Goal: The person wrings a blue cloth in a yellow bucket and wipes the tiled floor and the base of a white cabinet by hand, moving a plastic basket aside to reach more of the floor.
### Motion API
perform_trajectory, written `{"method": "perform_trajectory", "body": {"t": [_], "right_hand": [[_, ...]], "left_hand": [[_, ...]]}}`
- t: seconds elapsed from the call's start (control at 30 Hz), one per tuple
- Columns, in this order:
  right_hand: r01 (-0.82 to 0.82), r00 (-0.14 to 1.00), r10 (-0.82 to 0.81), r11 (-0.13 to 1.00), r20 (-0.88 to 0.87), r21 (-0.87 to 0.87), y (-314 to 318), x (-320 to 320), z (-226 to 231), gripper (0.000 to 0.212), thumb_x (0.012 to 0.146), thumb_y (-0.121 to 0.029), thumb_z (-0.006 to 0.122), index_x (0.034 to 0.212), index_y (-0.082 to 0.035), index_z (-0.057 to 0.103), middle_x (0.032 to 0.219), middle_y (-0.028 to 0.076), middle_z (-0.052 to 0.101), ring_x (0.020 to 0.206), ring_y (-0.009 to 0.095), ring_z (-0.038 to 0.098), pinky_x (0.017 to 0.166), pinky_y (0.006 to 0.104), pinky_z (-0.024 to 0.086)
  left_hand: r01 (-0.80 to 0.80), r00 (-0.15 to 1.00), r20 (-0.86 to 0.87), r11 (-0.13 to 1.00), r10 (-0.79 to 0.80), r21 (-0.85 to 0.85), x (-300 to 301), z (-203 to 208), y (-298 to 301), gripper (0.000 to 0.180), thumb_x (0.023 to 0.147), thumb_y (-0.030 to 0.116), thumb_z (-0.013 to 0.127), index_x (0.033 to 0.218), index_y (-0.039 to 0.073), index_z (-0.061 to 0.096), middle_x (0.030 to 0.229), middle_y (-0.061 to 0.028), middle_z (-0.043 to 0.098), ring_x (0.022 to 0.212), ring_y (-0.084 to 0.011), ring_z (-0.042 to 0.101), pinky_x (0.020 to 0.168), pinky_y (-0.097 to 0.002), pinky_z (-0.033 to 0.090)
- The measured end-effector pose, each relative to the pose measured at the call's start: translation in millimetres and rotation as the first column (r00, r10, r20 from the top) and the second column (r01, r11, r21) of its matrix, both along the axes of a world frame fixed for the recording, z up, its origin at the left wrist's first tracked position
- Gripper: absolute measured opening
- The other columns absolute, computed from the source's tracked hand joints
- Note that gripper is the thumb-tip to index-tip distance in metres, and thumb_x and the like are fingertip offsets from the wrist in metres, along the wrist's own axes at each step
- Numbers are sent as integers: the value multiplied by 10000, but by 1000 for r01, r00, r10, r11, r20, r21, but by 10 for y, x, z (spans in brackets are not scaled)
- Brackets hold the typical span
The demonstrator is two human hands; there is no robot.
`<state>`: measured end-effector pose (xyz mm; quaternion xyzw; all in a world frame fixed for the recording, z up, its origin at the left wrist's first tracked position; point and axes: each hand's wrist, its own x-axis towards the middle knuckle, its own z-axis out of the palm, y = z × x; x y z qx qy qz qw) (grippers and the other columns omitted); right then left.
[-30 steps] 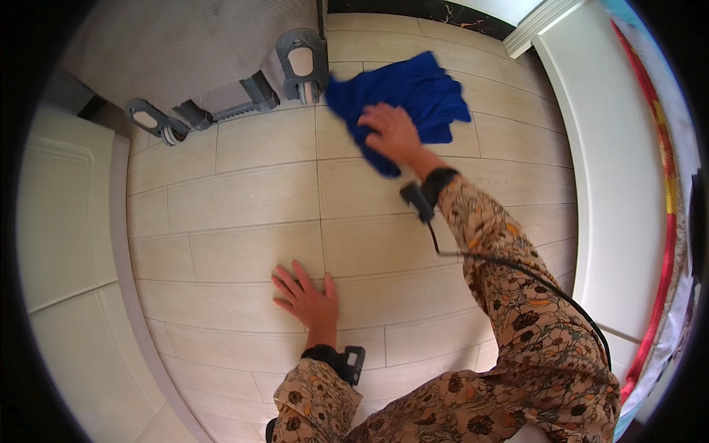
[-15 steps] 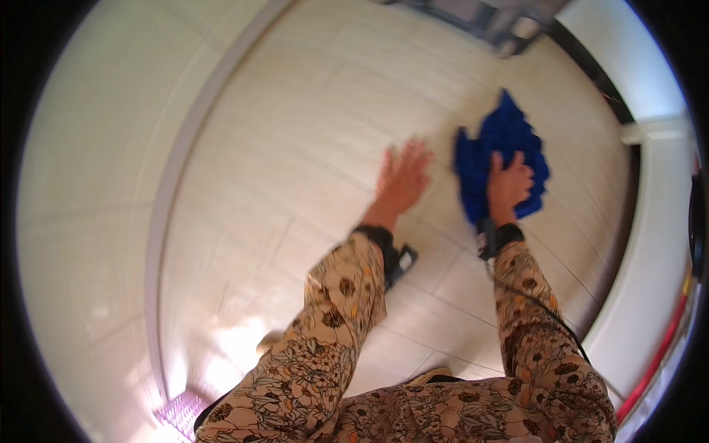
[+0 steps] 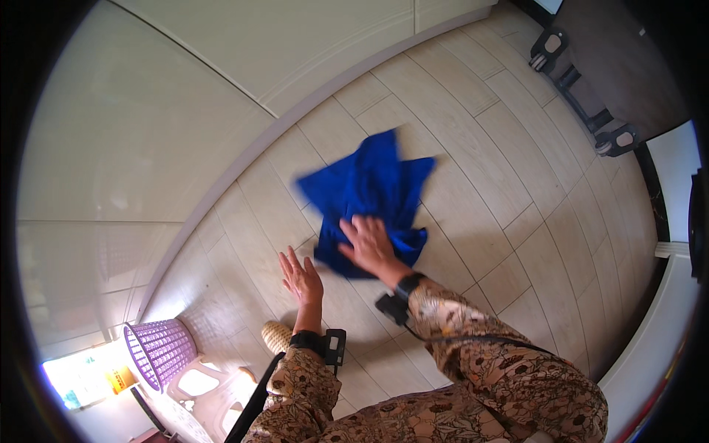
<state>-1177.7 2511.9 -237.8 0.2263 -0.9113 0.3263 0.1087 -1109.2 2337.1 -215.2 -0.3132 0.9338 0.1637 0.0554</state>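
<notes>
A crumpled blue cloth lies on the pale wood-look floor tiles, its pointed corners spread outward and its left edge blurred. My right hand rests flat on the near part of the cloth, thumb and fingers apart, pressing it from above. To the left of the cloth, my left hand hangs over the floor with fingers stretched out, touching nothing that I can see. Each wrist wears a black strap with a small dark device.
Glossy cream cabinets run along the left and far side. A purple slatted basket stands at the lower left beside a pale plastic stool. A dark wheeled base is at the far right. A woven slipper shows by my left forearm.
The view has turned, bringing the basket and more cabinet in. My right hand and the cloth have swept leftward across the floor. The cloth is more spread out; my left hand is nearer to me.
</notes>
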Motion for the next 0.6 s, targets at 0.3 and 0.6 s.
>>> {"method": "perform_trajectory", "body": {"t": [0.3,0.6], "right_hand": [[716,670,-702,522,-243,464,2434,-321,-475,478,777,-260,615,1195,-52,512,1203,175,508,1102,331,474,934,406,368],[781,531,-837,423,-131,460,1564,-2856,-637,550,873,-440,396,1291,-89,464,1329,162,456,1230,273,425,1016,376,322]], "left_hand": [[-16,1000,12,985,18,-172,-737,-99,-744,593,923,402,383,1419,108,241,1498,-110,163,1390,-262,117,1082,-531,133],[-37,989,138,993,52,-109,-862,-317,-610,755,886,571,199,1441,61,140,1516,-123,61,1402,-283,13,1102,-499,50]]}}
